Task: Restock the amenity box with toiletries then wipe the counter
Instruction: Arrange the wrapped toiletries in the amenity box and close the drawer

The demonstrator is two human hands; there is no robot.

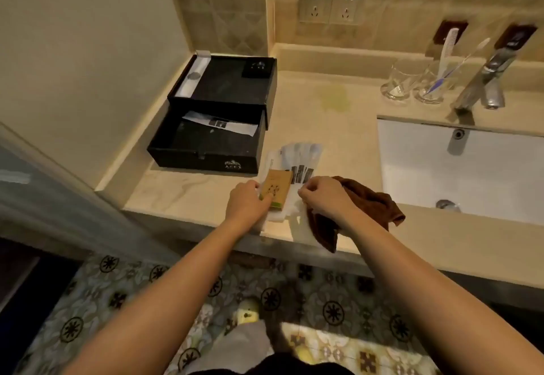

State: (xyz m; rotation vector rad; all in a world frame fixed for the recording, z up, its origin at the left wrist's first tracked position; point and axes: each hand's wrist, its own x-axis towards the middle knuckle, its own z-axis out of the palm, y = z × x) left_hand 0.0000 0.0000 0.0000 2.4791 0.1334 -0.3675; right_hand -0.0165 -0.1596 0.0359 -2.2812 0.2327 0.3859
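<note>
A black amenity box (223,86) stands at the counter's left end with its drawer (206,151) pulled out; one white packet lies in the drawer. Several white toiletry packets (300,157) are fanned on the counter in front of it. A small brown cardboard box (276,186) lies on the packets. My left hand (247,204) grips that brown box at its near left edge. My right hand (323,195) pinches the near ends of the white packets. A brown cloth (368,204) lies crumpled under and behind my right wrist.
A white sink (459,174) with a chrome tap (485,80) fills the counter's right side. Two glasses (412,86) holding toothbrushes stand behind it. A yellowish stain (335,98) marks the counter. Wall sockets (332,5) sit above. The counter's front edge is just below my hands.
</note>
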